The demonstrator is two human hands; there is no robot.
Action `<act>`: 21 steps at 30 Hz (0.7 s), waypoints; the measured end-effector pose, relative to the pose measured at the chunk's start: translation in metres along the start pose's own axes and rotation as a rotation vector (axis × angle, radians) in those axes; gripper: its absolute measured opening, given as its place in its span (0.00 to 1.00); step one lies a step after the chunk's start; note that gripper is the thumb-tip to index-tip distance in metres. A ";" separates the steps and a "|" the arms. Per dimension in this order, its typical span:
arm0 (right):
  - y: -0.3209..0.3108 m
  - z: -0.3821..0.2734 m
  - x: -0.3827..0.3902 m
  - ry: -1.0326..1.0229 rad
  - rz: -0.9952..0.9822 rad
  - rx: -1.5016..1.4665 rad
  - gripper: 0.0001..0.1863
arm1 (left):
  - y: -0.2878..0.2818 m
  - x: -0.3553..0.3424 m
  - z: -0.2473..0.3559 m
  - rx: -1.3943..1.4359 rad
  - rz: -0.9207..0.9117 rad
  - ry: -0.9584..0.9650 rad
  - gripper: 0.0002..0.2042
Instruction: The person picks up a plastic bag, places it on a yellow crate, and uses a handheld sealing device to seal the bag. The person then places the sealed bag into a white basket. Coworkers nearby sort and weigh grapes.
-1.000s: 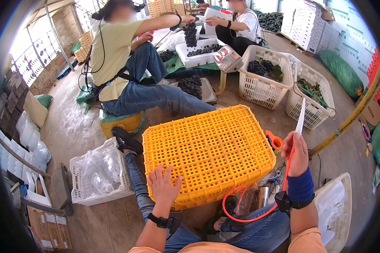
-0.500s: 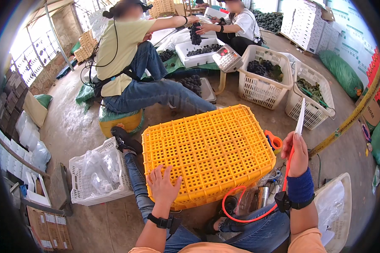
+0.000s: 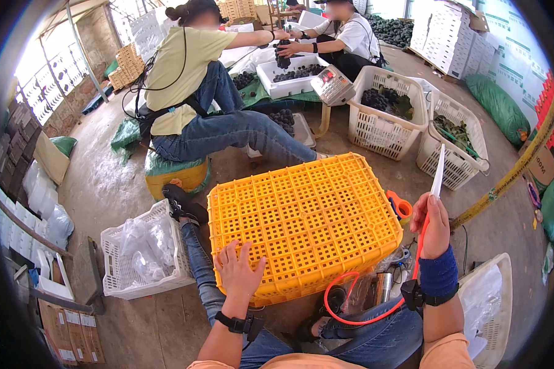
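An upside-down yellow plastic crate [image 3: 308,215] with a grid bottom stands before my knees. My left hand [image 3: 240,273] lies on its near left corner, fingers spread. Off the crate's right side, my right hand [image 3: 436,227] is closed round a white tapered nozzle [image 3: 438,172], its tip pointing up. From beneath that hand a red hose [image 3: 375,320] hangs, curving over my leg and back to the crate's near edge. Beside the crate's right edge sits an orange ring-shaped tool [image 3: 402,206], partly hidden.
White baskets with grapes [image 3: 381,132] and leaves [image 3: 450,147] stand at the far right. To the left is a white basket of clear plastic bags [image 3: 148,252]. Two co-workers handle a grape bunch [image 3: 283,56] over a white box [image 3: 271,89]. A yellow strap-like bar [image 3: 511,175] slants at right.
The co-worker in the pale yellow top has shifted, and the dark grape bunch between the two people sits slightly further left. My hands, the nozzle and the crate stay practically still.
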State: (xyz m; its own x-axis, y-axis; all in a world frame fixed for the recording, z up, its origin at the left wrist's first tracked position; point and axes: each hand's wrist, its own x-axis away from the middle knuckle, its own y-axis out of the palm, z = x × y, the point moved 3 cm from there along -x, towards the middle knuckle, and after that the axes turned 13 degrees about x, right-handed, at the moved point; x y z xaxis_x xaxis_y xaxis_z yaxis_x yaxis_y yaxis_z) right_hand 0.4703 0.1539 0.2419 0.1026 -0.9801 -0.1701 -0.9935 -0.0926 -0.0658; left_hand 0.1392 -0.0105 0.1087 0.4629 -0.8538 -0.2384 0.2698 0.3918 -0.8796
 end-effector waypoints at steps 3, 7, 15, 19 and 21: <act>0.000 -0.001 0.000 -0.002 -0.004 0.004 0.17 | -0.001 0.000 0.000 0.008 -0.005 -0.006 0.25; 0.001 -0.001 0.001 0.006 0.001 0.004 0.17 | -0.001 0.001 0.001 0.017 -0.004 -0.008 0.25; 0.000 0.000 0.000 0.007 0.003 0.016 0.17 | -0.002 -0.001 0.002 0.023 0.006 0.005 0.24; 0.001 -0.001 0.000 0.011 0.005 0.028 0.18 | -0.002 0.000 0.001 0.003 -0.007 -0.005 0.25; 0.000 0.000 0.000 0.008 -0.002 0.025 0.18 | -0.001 0.000 0.001 0.000 -0.007 -0.004 0.25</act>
State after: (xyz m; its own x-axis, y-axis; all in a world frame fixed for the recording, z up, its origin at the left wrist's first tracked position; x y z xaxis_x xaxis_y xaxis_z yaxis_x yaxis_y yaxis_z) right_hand 0.4699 0.1538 0.2419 0.1036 -0.9813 -0.1625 -0.9918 -0.0897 -0.0908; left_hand 0.1395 -0.0105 0.1100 0.4643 -0.8550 -0.2310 0.2728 0.3862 -0.8812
